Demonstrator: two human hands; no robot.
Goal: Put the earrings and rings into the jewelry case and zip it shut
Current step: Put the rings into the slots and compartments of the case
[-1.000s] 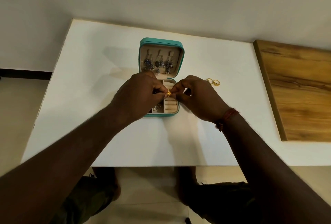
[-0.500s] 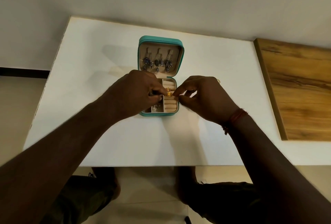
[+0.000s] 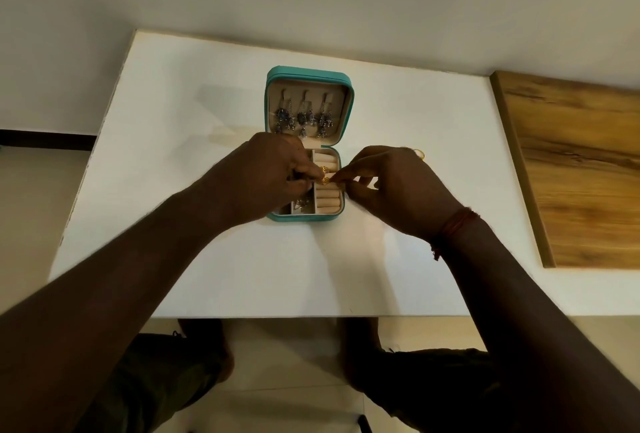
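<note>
Grips of left hand (image 3: 266, 176) and right hand (image 3: 391, 190) both clamp one gold ring (image 3: 324, 180), at the ring rolls (image 3: 327, 202) of the jewelry case (image 3: 304, 218). Best to press the band straight down between two rolls; release only once seated.

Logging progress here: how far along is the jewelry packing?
Done: earrings hang in the lid of the open jewelry case. In hand: left hand and right hand pinch a gold ring over the ring rolls. Left: seating it, at least one loose ring beyond the right hand, then zipping shut.
</note>
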